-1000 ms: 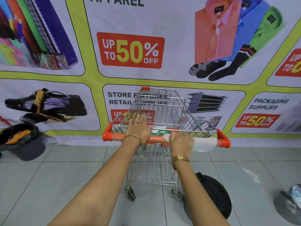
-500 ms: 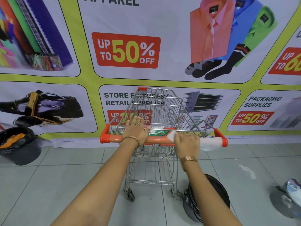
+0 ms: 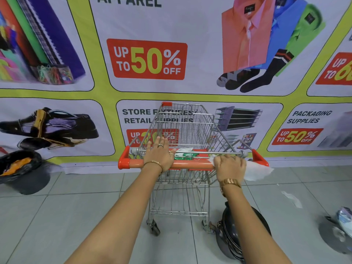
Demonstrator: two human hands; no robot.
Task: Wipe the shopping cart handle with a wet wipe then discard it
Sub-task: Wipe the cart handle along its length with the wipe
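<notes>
My right hand (image 3: 229, 166) has slid the wet wipe (image 3: 256, 171) rightward along the cart handle (image 3: 192, 165), now near its right end | right: clamped on wipe and bar | left hand (image 3: 159, 156): flat, fingers spread, on bar's left half

Bright, even indoor light, soft shadows, sharp centre, wide-angle bending at the edges.

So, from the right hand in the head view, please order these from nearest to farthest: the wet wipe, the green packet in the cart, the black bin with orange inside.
1. The wet wipe: in the right hand, on the handle's right end.
2. The green packet: in the cart, left of that hand.
3. The black bin: on the floor, far left.
</notes>
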